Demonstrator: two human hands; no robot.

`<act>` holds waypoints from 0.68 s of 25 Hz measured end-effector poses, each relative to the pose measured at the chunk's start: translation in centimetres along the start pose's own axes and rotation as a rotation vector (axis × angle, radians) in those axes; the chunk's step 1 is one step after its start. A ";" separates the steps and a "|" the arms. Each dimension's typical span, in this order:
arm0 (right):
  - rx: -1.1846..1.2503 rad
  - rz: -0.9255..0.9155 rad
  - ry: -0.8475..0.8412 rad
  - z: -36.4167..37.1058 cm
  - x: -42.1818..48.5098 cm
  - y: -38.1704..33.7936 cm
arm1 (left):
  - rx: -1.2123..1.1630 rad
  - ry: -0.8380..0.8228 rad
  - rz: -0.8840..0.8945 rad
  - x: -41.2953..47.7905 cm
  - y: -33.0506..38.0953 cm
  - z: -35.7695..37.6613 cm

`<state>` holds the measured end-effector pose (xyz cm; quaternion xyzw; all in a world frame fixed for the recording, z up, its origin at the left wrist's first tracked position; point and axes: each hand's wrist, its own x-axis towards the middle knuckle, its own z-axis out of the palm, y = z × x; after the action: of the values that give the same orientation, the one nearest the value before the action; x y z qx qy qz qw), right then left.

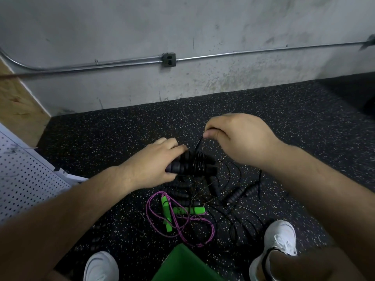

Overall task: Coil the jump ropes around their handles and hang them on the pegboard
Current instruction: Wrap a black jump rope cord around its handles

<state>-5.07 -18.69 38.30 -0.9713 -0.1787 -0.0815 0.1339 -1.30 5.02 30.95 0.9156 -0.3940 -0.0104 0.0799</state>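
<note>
Head view: I logged left hand held above floor, fingers curled round black handles. Right hand fingers pinched thin black cord just above handles. Purple rope with green handles lay on floor below. Pegboard at left.

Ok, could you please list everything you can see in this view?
held handles: apparently two, black, in the left hand, cord wound round them
black cord: one, pinched by the right hand
loose ropes: several, black, tangled on the floor; count unclear
green-handled rope: one, purple cord, near the feet
pegboard: one, white, left
floor: black, speckled
wall: grey, ahead
conduit: one, metal, along the wall
outlet box: one, on the conduit
wooden panel: one, tan, far left
green object: one, bottom edge, unclear
shoes: two, white
left hand: grips the handles
right hand: pinches the cord
</note>
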 end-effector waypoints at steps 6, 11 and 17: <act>0.358 0.178 -0.170 2.9 0.6 4.8 | -0.301 0.029 0.082 -0.8 3.0 -1.6; 0.902 0.318 -0.404 8.4 -2.2 1.6 | -0.375 0.174 -0.018 -0.7 2.8 -1.8; 1.001 0.486 -0.453 10.2 -2.6 -3.0 | -0.321 0.217 -0.143 0.2 1.6 -0.3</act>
<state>-7.44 -13.84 28.80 -0.7966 0.0076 0.2546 0.5482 -2.30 3.83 31.50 0.9124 -0.3104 0.0200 0.2660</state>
